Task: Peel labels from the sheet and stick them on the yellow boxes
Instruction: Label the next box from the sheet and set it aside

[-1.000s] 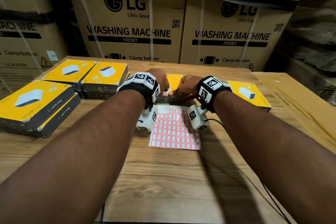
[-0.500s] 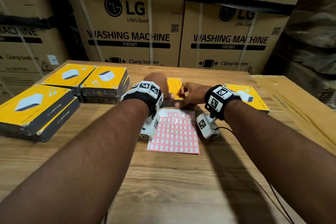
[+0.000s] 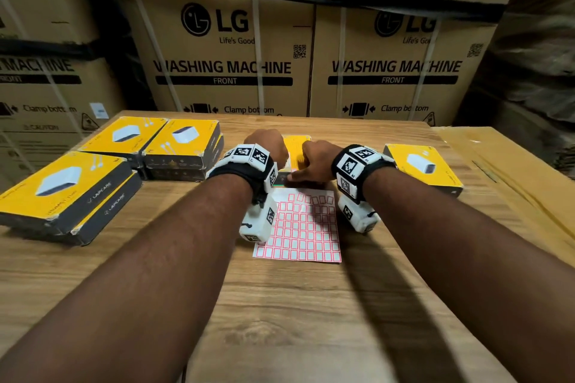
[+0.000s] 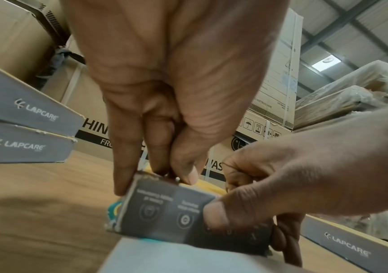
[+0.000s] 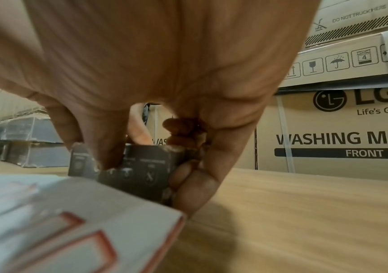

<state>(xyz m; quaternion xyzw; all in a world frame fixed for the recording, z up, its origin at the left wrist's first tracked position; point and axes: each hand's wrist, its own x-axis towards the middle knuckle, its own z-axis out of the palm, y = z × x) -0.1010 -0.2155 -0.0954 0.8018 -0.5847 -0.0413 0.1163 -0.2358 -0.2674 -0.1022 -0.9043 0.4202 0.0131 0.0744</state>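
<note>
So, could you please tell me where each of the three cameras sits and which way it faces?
Head: worn on the head, looking forward and down at the table, label sheet and both forearms.
Left wrist: under the left hand, looking along its fingers at the middle yellow box; the right hand shows too.
Right wrist: under the right hand, looking along its fingers at the same box.
Shared: all three show the box with both hands on it.
</note>
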